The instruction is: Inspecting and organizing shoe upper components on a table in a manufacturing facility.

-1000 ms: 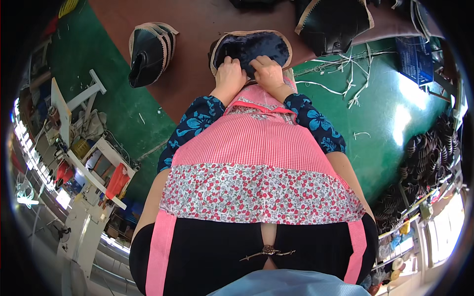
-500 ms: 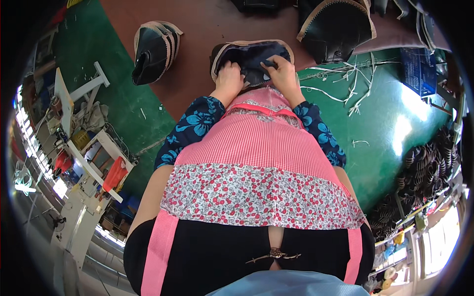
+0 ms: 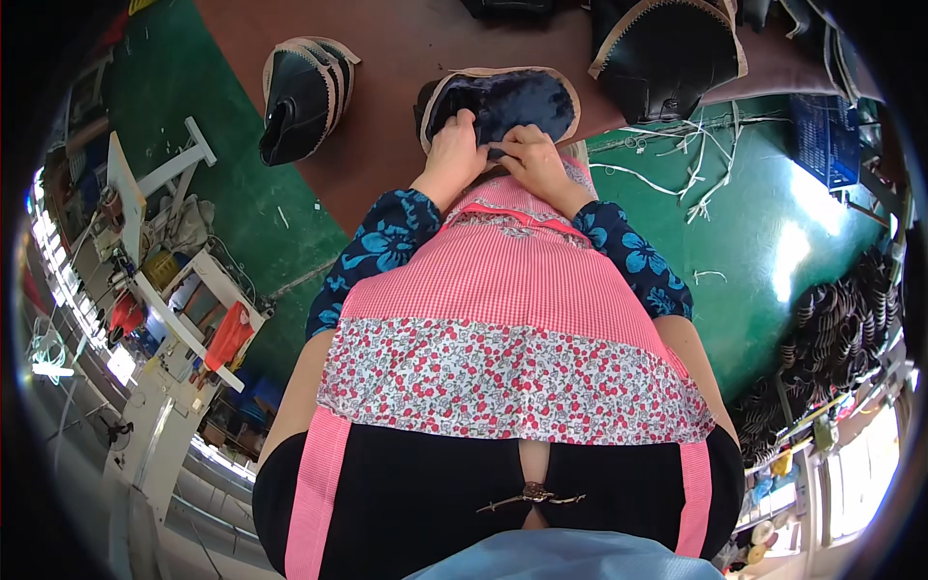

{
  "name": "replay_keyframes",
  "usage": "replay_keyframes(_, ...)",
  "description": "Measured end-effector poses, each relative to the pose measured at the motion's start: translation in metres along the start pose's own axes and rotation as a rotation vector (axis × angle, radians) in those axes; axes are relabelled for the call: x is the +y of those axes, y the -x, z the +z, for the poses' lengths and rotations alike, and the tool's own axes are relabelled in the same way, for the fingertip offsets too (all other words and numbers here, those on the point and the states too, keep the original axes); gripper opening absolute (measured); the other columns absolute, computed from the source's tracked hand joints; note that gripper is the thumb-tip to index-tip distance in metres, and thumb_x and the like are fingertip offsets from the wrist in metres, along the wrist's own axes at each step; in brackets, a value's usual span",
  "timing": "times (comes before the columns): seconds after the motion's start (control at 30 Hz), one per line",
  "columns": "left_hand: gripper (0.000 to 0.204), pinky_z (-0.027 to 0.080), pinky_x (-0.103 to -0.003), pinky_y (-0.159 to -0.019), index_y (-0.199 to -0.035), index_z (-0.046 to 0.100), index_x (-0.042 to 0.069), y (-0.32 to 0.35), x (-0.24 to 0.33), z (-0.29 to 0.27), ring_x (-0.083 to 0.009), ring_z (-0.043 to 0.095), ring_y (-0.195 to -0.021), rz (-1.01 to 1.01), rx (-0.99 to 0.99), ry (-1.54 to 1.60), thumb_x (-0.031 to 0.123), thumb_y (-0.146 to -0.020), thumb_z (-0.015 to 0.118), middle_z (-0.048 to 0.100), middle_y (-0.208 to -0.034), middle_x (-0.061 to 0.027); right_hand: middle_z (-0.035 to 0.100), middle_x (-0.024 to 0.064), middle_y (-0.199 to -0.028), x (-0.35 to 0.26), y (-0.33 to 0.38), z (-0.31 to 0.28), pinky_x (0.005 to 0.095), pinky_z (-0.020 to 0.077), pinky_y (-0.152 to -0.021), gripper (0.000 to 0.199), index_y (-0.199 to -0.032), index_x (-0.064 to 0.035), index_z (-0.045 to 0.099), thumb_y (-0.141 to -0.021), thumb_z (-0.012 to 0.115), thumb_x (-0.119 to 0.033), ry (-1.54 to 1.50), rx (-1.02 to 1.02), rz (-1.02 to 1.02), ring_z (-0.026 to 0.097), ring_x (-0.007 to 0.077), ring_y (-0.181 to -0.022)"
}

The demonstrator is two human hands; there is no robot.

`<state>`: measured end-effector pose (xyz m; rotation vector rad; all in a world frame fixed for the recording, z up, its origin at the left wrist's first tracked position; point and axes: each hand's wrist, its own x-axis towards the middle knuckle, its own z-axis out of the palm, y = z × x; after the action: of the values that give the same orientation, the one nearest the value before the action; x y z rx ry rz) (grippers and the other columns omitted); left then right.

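A black boot upper (image 3: 530, 99) with dark fuzzy lining and a tan edge lies at the table's near side, against my apron. Its opening faces me. My left hand (image 3: 456, 153) has bent fingers over its near left edge, the thumb on the rim. Close beside it, my right hand (image 3: 536, 166) pinches the near edge with thumb and fingertips. The two hands almost meet there. What lies under the fingertips is mostly hidden.
A nested stack of similar black uppers (image 3: 307, 101) stands on the brown tabletop (image 3: 382, 63) at the left. More black uppers (image 3: 667, 60) lie at the right. White strips (image 3: 710, 159) hang near a blue crate (image 3: 824, 140). A sewing machine table (image 3: 215, 300) stands far left.
My right hand has moved left and nearer, up beside my left hand. More of the dark lining shows in the opening. My left hand has shifted only slightly.
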<state>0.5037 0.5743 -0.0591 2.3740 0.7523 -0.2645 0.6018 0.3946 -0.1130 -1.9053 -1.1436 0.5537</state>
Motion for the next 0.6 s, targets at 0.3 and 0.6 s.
replay_keyframes(0.3, 0.020, 0.061, -0.058, -0.090, -0.107, 0.070, -0.006, 0.011, -0.004, -0.002, -0.0514, 0.073, -0.103, 0.127, -0.052, -0.122, 0.010, -0.096, 0.070, 0.073, -0.113, -0.0319, 0.078, 0.0126, -0.117, 0.003, 0.010, 0.020, 0.0419, 0.0537, -0.100, 0.024, -0.117, -0.0061, 0.085, -0.103, 0.072, -0.021, -0.192, 0.130, 0.191, 0.070, 0.0340, -0.112)
replay_keyframes(0.6, 0.017, 0.061, -0.058, -0.091, -0.105, 0.071, -0.005, 0.009, -0.013, 0.001, -0.0503, 0.074, -0.100, 0.081, -0.040, -0.119, 0.010, -0.097, 0.072, 0.074, -0.108, -0.0298, 0.080, 0.0108, -0.124, -0.003, 0.024, 0.019, 0.0449, 0.0528, -0.107, 0.029, -0.125, -0.0076, 0.082, -0.100, 0.069, -0.013, -0.239, 0.017, 0.073, 0.071, 0.0313, -0.117)
